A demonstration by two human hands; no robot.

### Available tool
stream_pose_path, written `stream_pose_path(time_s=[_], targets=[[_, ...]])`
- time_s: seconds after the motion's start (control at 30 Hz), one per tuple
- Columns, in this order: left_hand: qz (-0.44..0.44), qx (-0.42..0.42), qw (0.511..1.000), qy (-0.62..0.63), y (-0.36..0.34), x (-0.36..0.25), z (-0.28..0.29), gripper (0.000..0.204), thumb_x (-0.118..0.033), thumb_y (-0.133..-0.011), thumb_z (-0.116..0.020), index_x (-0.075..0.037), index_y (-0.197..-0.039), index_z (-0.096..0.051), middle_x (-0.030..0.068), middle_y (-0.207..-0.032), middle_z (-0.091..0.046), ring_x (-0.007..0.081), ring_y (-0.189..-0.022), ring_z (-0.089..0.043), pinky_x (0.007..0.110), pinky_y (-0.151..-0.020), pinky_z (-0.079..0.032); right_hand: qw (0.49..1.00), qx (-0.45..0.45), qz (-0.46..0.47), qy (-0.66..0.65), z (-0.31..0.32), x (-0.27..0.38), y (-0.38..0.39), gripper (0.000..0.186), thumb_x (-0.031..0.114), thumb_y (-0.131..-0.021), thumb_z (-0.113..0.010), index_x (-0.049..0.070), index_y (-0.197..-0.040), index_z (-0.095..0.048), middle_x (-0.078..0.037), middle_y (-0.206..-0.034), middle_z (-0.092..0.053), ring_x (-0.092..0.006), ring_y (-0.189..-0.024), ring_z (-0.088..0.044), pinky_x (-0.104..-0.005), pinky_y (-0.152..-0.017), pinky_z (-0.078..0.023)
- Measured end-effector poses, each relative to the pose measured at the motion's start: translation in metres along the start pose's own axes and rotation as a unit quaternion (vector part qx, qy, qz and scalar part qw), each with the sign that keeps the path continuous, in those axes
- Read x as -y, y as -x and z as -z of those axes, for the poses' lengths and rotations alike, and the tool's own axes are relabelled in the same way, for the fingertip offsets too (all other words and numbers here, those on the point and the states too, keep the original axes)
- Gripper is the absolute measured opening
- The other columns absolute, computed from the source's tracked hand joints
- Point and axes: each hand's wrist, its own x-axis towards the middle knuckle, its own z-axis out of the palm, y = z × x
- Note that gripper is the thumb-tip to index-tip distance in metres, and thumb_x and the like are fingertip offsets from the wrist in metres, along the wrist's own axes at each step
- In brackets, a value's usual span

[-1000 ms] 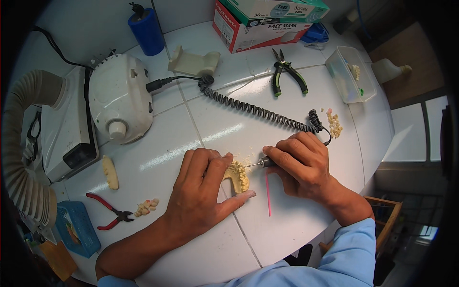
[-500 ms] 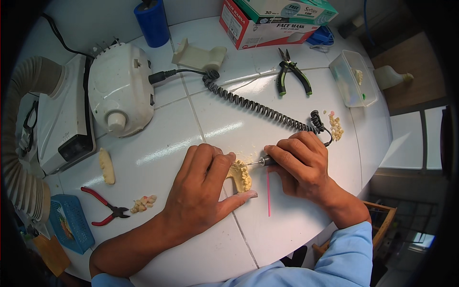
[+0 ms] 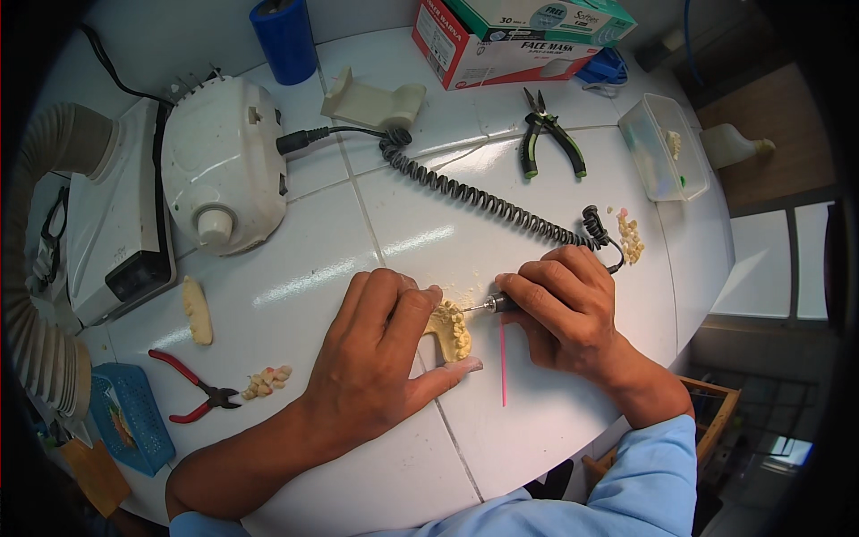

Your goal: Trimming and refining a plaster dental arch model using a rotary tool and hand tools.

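My left hand [image 3: 365, 353] is closed on a yellow dental cast [image 3: 455, 338], thumb along its near end and fingers at its far end. The cast is horseshoe-shaped, with a row of teeth facing right. A rotary handpiece [image 3: 502, 302] is gripped in my right hand [image 3: 565, 309], between thumb and forefinger. Its thin metal bur points left and meets the teeth near the cast's far end; whether it spins cannot be seen. Pale crumbs lie on the table just beyond the cast. Beneath my right hand a thin pink stick [image 3: 503, 371] lies on the tiles.
A coiled black cable [image 3: 488, 208] runs from a white control box [image 3: 219, 170] toward the handpiece. Loose teeth [image 3: 266, 382] lie beside red-handled cutters [image 3: 204, 394]. Further off are green-and-black pliers [image 3: 548, 139], a clear plastic tub [image 3: 650, 161], mask boxes [image 3: 501, 58] and a blue basket [image 3: 134, 430].
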Motion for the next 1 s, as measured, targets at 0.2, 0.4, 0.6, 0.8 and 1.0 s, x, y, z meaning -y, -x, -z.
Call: stream_pose_path(time_s=[0.2, 0.4, 0.6, 0.8, 1.0], targets=[[0.002, -0.003, 1.0, 0.003, 0.0002, -0.0003, -0.0005, 0.078, -0.037, -0.074, -0.105, 0.008, -0.126, -0.068, 0.0202, -0.114, -0.058, 0.0334, -0.103, -0.062, 0.044, -0.088, -0.056, 1.0, 0.002, 0.0, 0.002, 0.0002, -0.0001, 0.0002, 0.041, 0.02, -0.076, -0.091, 0.007, -0.114, -0.081, -0.004, -0.1, -0.072, -0.0232, -0.084, -0.063, -0.0382, -0.073, -0.047], [0.002, 0.0, 1.0, 0.007, 0.0002, 0.0002, -0.0007, 0.079, -0.038, -0.074, -0.105, 0.009, -0.126, -0.068, 0.0197, -0.113, -0.058, 0.0332, -0.103, -0.062, 0.044, -0.088, -0.056, 1.0, 0.004, 0.001, 0.001, 0.0, -0.0003, 0.001, 0.042, 0.019, -0.076, -0.091, 0.006, -0.114, -0.081, -0.004, -0.1, -0.072, -0.0241, -0.085, -0.064, -0.0387, -0.073, -0.047], [0.003, 0.003, 1.0, 0.004, 0.0001, -0.0001, 0.0006, 0.079, -0.038, -0.075, -0.105, 0.01, -0.126, -0.068, 0.0196, -0.113, -0.058, 0.0331, -0.103, -0.061, 0.044, -0.088, -0.056, 1.0, 0.003, 0.003, 0.001, 0.0003, -0.0002, 0.0001, 0.041, 0.019, -0.076, -0.09, 0.006, -0.114, -0.081, -0.005, -0.1, -0.072, -0.0245, -0.085, -0.064, -0.039, -0.073, -0.047], [0.002, 0.004, 1.0, 0.004, -0.0001, -0.0001, 0.0, 0.079, -0.039, -0.075, -0.105, 0.009, -0.126, -0.068, 0.0192, -0.112, -0.058, 0.0329, -0.103, -0.061, 0.044, -0.087, -0.056, 1.0, 0.006, 0.0, 0.0, 0.0009, 0.0004, 0.0, 0.041, 0.019, -0.075, -0.091, 0.007, -0.113, -0.081, -0.005, -0.1, -0.072, -0.0243, -0.085, -0.064, -0.0389, -0.073, -0.047], [0.001, -0.002, 1.0, 0.006, -0.0006, 0.0, -0.0008, 0.079, -0.039, -0.074, -0.105, 0.009, -0.125, -0.068, 0.0189, -0.111, -0.059, 0.0326, -0.102, -0.061, 0.044, -0.087, -0.056, 1.0, 0.006, 0.0, 0.001, 0.0009, 0.0001, -0.0003, 0.041, 0.019, -0.075, -0.091, 0.007, -0.113, -0.08, -0.005, -0.1, -0.072, -0.0243, -0.085, -0.063, -0.039, -0.074, -0.048]])
